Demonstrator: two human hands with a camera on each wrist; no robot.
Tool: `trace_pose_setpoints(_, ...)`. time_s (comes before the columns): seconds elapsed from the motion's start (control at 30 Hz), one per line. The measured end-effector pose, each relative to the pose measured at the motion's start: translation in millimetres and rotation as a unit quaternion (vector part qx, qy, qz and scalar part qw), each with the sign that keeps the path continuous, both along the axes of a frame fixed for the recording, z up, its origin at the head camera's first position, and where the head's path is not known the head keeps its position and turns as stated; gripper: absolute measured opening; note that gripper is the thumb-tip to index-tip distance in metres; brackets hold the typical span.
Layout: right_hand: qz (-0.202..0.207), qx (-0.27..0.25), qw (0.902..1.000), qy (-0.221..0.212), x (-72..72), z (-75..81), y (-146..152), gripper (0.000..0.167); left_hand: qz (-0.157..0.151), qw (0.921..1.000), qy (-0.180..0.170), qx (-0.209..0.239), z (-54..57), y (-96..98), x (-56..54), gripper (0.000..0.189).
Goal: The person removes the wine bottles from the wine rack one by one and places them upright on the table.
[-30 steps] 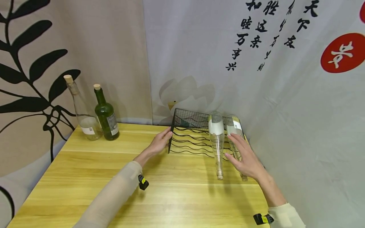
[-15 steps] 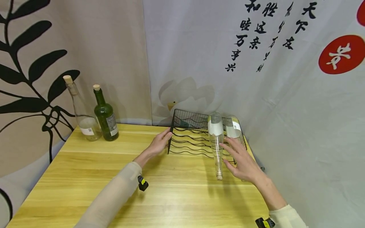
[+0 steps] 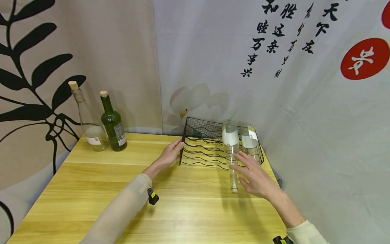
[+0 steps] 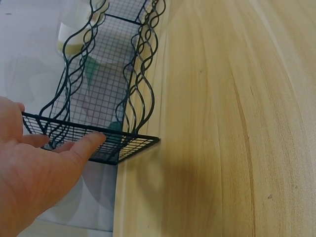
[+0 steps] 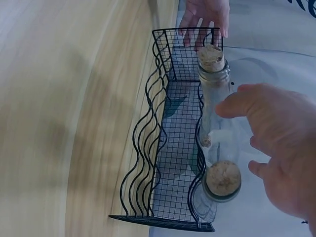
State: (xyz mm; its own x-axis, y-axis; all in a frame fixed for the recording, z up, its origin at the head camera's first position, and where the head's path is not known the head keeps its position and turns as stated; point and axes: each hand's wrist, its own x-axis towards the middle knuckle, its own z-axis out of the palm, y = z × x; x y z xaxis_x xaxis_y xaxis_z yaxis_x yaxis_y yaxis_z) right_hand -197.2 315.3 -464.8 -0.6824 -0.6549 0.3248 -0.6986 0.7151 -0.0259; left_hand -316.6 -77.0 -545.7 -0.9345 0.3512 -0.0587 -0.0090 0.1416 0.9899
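Note:
A black wire wine rack (image 3: 207, 149) stands at the table's back edge. Two clear corked bottles lie in its right part, necks toward me. The inner bottle (image 3: 230, 142) shows whole; the neck of the outer bottle (image 3: 250, 137) is hidden behind my right hand in the head view. My left hand (image 3: 169, 154) touches the rack's left end panel (image 4: 74, 129) with extended fingers. Over the bottle necks is my right hand (image 3: 256, 176), fingers spread. Its index fingertip is close to the inner bottle's neck in the right wrist view; contact is hard to tell.
At the table's back left stand a clear corked bottle (image 3: 91, 125) and a green corked bottle (image 3: 112, 123), upright. Printed cloth (image 3: 198, 61) hangs behind the wooden table (image 3: 182, 210) and along its right side.
My right hand has moved down and slightly left, from over the outer bottle toward the inner bottle's neck. The left hand, rack and bottles look unmoved.

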Motion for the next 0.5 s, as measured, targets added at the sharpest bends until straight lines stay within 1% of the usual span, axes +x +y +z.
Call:
trace_pose_setpoints(0.17, 0.012, 0.011, 0.9999, 0.002, 0.2, -3.7, -4.3, 0.06, 0.0, 1.0, 0.002, 0.0, -1.1, -0.7, -0.8, 0.068)
trace_pose_setpoints(0.37, 0.031, 0.03, 0.9989, 0.018, -2.2, -9.5, -9.0, 0.057, 0.001, 1.0, 0.005, -0.004, -0.9, -1.7, 0.7, 0.068)
trace_pose_setpoints(0.5, 0.04, 0.033, 0.9984, 0.022, -4.1, -12.7, -11.1, 0.054, 0.001, 1.0, 0.005, -0.007, -1.4, -1.8, 1.0, 0.068)
